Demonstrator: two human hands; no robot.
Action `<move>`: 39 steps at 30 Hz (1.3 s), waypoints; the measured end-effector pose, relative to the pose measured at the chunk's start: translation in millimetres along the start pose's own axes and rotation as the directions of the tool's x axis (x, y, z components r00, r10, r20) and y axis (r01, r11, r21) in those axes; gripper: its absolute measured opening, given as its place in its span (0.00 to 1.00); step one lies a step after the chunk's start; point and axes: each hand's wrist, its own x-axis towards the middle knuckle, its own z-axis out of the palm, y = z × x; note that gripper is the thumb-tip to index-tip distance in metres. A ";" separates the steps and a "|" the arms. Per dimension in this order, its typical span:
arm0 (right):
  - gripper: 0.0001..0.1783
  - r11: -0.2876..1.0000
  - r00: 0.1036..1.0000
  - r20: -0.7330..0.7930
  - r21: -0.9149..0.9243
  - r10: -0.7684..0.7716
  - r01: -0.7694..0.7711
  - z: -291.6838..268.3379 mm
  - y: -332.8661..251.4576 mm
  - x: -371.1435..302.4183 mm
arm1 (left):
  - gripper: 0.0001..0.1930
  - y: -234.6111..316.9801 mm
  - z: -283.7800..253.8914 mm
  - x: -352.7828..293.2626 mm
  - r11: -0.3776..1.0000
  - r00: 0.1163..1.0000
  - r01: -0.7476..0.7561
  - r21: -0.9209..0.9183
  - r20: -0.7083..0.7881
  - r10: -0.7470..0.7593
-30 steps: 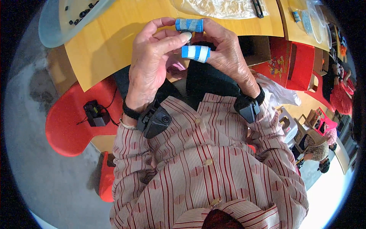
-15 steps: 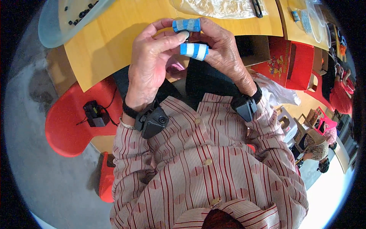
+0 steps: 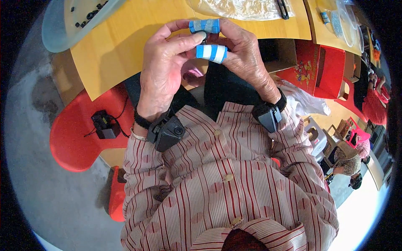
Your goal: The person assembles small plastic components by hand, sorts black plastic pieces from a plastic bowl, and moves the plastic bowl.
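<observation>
Above the near edge of the yellow table, my left hand (image 3: 164,56) and my right hand (image 3: 246,49) meet with their fingertips close together. A small dark piece (image 3: 204,41) shows between them, mostly hidden by the fingers. My left hand is closed, its thumb pressed toward the piece. My right hand is closed around the same spot; its index finger wears a blue and grey striped wrap (image 3: 204,26), and its thumb a blue and white one (image 3: 212,54). The piece's exact kind cannot be made out.
A translucent tub (image 3: 56,31) with several small black pieces (image 3: 91,15) is at the far left. Clear plastic wrapping (image 3: 238,9) lies on the yellow table (image 3: 104,54). A red chair (image 3: 69,134) holds a black device (image 3: 104,125). Other people sit at the right.
My right thumb and index finger have shifted very slightly up and left. My left hand stays nearly in place, still closed at the small dark piece.
</observation>
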 end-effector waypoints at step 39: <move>0.26 0.997 1.000 0.004 0.080 0.008 -0.008 -0.3 -15.6 1.2 | 0.28 6.8 -5.4 -11.1 0.372 0.759 -0.628 0.684 0.431 0.488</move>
